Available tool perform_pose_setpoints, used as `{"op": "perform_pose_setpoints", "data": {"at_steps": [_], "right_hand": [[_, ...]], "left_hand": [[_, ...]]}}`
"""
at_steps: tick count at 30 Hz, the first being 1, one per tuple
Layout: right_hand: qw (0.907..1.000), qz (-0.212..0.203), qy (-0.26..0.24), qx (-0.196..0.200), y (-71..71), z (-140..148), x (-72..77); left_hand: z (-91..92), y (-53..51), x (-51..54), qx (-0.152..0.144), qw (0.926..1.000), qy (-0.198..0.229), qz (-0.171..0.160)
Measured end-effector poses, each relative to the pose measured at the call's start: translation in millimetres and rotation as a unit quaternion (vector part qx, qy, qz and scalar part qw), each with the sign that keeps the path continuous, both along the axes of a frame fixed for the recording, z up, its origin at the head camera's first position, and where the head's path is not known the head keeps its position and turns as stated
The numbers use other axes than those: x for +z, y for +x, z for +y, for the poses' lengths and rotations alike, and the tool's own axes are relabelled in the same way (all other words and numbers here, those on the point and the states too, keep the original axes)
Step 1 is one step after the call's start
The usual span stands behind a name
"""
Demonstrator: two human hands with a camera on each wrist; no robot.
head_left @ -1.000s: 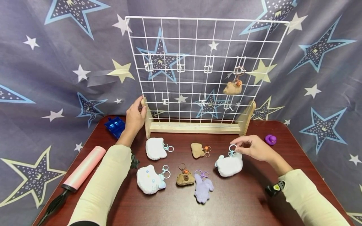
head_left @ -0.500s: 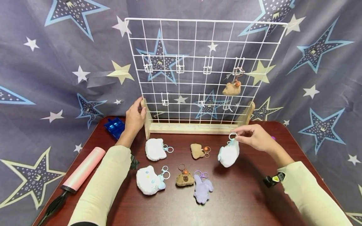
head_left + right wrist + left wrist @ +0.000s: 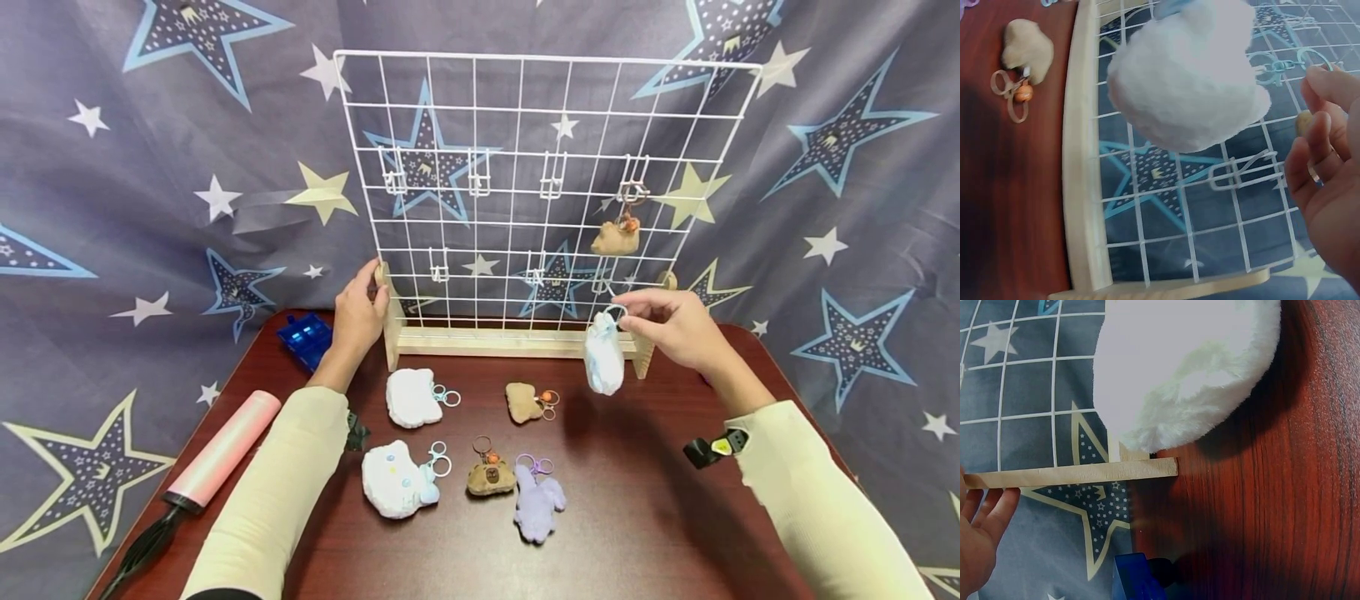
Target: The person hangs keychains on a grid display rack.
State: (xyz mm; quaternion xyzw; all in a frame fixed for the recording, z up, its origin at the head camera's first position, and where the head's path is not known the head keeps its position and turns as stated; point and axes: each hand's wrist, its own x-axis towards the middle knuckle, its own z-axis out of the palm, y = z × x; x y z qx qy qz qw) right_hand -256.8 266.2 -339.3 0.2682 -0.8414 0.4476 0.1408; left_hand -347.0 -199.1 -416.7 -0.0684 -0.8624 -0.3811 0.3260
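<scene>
My right hand [image 3: 675, 325] pinches the light-blue ring [image 3: 1317, 51] of a white plush keychain [image 3: 604, 360]. The plush hangs above the table, in front of the rack's lower right corner. Close to that ring is a white wire hook [image 3: 1235, 175] on the grid. With my left hand [image 3: 358, 312] I grip the left wooden upright [image 3: 1079, 473] of the white wire grid rack [image 3: 510, 340]. A tan plush keychain [image 3: 617, 239] hangs from the upper right hook. In the left wrist view, a white furry plush [image 3: 1204, 381] covers part of the rack's foot.
On the table lie two white plush keychains [image 3: 412, 398], [image 3: 396, 483], a tan one [image 3: 522, 402], a brown bear-faced one [image 3: 491, 477] and a purple one [image 3: 537, 508]. A blue plastic case [image 3: 306, 337] and a pink pump [image 3: 232, 442] are at the left. Several hooks line the grid.
My right hand has lifted the white plush keychain off the table, up towards the rack's lower right hook. The plush has swung to hang below its ring. The left hand has stayed put.
</scene>
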Motion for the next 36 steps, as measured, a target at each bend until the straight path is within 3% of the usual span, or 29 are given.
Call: {"op": "perform_pose_setpoints", "data": {"at_steps": [6, 17, 26, 36], "right_hand": [[0.9995, 0.021, 0.003, -0.023, -3.8, -12, 22.5], [0.9962, 0.048, -0.056, -0.047, -17.7, -35, 55.8], [0.9943, 0.042, -0.058, -0.079, -25.0, -57, 84.2], [0.9893, 0.048, -0.083, -0.110, -37.8, -82, 101.7]], "left_hand": [[-1.4, 0.2, -0.1, 0.002, 1.0000, -0.001, -0.005], [-0.8, -0.1, 0.2, 0.001, 1.0000, 0.001, -0.004], [0.0, -1.2, 1.0, -0.004, 1.0000, 0.003, -0.005], [0.0, -1.2, -0.4, -0.002, 1.0000, 0.005, -0.003]]}}
